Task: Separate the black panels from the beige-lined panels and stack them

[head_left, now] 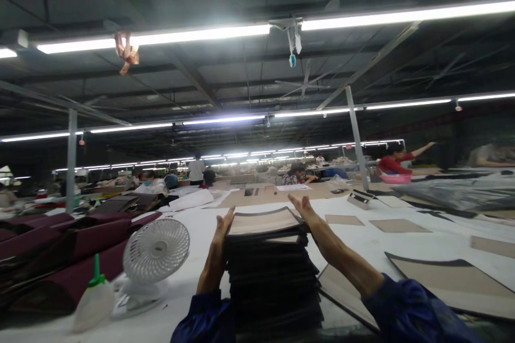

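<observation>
A tall stack of dark-edged panels (269, 273) stands in front of me, its top panel (265, 221) showing a beige face with a dark border. Flat against the stack's left side lies my left hand (219, 244), fingers stretched out and pointing up and away. On the other side, my right hand (311, 220) reaches to the stack's upper right corner with its fingers extended; whether it touches the edge I cannot tell. Neither hand is wrapped round anything. The lower part of the stack runs out of view.
On the left stand a white fan (156, 251) and a glue bottle (95, 300) with a green nozzle, near maroon material (88, 246). Beige panels (454, 278) lie on the white table (354, 238) to the right. A person in red (396, 163) is farther back.
</observation>
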Available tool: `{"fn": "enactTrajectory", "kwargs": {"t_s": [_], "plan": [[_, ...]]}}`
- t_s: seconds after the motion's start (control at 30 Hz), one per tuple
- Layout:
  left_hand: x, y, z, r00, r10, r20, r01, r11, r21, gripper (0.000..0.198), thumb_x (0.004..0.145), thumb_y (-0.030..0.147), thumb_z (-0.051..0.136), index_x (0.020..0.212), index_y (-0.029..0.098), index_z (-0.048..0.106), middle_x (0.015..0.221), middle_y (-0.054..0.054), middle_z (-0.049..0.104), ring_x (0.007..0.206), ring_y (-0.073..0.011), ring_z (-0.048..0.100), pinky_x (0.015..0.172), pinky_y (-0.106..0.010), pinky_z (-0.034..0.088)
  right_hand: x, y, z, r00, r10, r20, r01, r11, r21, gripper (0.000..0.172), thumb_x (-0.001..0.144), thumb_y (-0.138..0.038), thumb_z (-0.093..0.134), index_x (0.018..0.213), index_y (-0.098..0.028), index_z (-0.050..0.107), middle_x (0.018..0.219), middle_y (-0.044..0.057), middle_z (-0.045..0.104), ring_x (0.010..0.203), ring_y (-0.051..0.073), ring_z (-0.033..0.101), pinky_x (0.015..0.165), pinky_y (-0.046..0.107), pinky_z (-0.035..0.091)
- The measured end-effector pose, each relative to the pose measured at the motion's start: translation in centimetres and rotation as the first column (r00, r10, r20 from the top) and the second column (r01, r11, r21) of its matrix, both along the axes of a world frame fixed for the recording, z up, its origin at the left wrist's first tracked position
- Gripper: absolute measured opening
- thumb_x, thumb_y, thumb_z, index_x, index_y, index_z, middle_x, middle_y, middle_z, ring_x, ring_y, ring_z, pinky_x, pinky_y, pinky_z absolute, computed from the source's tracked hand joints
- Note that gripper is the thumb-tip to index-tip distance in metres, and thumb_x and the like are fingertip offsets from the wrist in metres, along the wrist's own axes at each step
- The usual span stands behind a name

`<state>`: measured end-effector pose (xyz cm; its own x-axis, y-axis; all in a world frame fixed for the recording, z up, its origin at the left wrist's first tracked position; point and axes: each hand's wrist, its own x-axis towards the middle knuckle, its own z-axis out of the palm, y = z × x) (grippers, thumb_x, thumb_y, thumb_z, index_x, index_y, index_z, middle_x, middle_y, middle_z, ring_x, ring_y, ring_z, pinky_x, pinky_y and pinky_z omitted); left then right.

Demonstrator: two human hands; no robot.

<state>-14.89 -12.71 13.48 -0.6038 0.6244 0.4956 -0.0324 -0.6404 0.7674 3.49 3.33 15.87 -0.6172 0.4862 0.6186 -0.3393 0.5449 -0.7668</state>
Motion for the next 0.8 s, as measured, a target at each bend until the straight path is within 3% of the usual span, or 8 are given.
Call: {"fn": "enactTrajectory", "kwargs": {"t_s": [0.13,0.23,0.37,0.5,0.63,0.73,0.8], "plan": [[-0.9,0.3,0.1,0.998,0.061,0.018,-0.06,0.998,-0.036,0.077,0.084,0.065,0.042,0.142,0.014,0.038,0.145,-0.017,0.041,0.138,-0.0277,0.031,0.114,-0.039,0.024,0.8,-3.0,0.6,0.996,-0.084,0.006,0.084,0.996,0.023,0.083,0.084,-0.077,0.024,0.142,-0.021,0.042,0.149,0.01,0.034,0.14,0.029,0.023,0.115,0.046,0.01],[-1.6,0.6,0.2,0.983,0.179,-0.031,-0.181,0.976,-0.123,0.07,0.086,0.059,0.045,0.138,0.012,0.043,0.136,-0.018,0.052,0.131,-0.0293,0.043,0.113,-0.04,0.029,2.0,-4.2,1.3,0.991,-0.133,0.027,0.122,0.963,0.238,0.089,0.078,-0.08,0.037,0.143,-0.019,0.039,0.151,0.012,0.03,0.141,0.029,0.02,0.115,0.049,0.01],[-1.1,0.0,0.2,0.967,0.247,-0.066,-0.255,0.952,-0.168,0.057,0.09,0.052,0.045,0.127,0.01,0.055,0.137,-0.015,0.052,0.132,-0.0252,0.043,0.115,-0.036,0.025,3.4,-4.6,1.2,0.983,-0.136,0.119,0.069,0.89,0.451,0.101,0.067,-0.077,0.058,0.145,-0.017,0.034,0.155,0.015,0.017,0.142,0.032,0.014,0.113,0.053,0.016],[0.6,-1.2,-0.2,0.988,0.148,-0.05,-0.15,0.987,-0.054,0.062,0.086,0.063,0.042,0.124,0.017,0.058,0.14,-0.01,0.05,0.134,-0.0251,0.039,0.115,-0.038,0.025,3.6,-4.6,-0.4,0.96,-0.267,0.083,0.205,0.875,0.439,0.101,0.066,-0.073,0.062,0.145,-0.018,0.034,0.156,0.016,0.011,0.142,0.032,0.011,0.113,0.053,0.018],[1.3,-1.4,-0.6,0.996,0.073,-0.053,-0.072,0.997,0.02,0.069,0.085,0.067,0.039,0.133,0.019,0.05,0.145,-0.011,0.042,0.135,-0.0278,0.037,0.113,-0.042,0.028,3.3,-5.1,-2.1,0.962,-0.272,-0.004,0.252,0.887,0.388,0.099,0.07,-0.071,0.06,0.147,-0.018,0.028,0.156,0.014,0.01,0.143,0.029,0.008,0.114,0.051,0.017],[1.4,-1.5,-0.8,0.971,0.153,-0.184,-0.146,0.988,0.05,0.068,0.086,0.066,0.038,0.132,0.018,0.051,0.145,-0.011,0.042,0.136,-0.0275,0.035,0.115,-0.042,0.024,3.1,-5.4,-2.6,0.954,-0.294,-0.051,0.293,0.891,0.347,0.094,0.074,-0.066,0.06,0.147,-0.018,0.026,0.156,0.014,0.015,0.143,0.028,0.009,0.114,0.05,0.018],[1.5,-1.9,-0.8,0.897,0.268,-0.353,-0.261,0.963,0.067,0.065,0.086,0.064,0.039,0.131,0.019,0.052,0.146,-0.01,0.043,0.138,-0.026,0.031,0.117,-0.04,0.017,2.9,-5.1,-2.7,0.954,-0.29,-0.079,0.3,0.897,0.326,0.088,0.078,-0.062,0.059,0.146,-0.017,0.026,0.154,0.014,0.02,0.143,0.027,0.012,0.115,0.048,0.018]]}}
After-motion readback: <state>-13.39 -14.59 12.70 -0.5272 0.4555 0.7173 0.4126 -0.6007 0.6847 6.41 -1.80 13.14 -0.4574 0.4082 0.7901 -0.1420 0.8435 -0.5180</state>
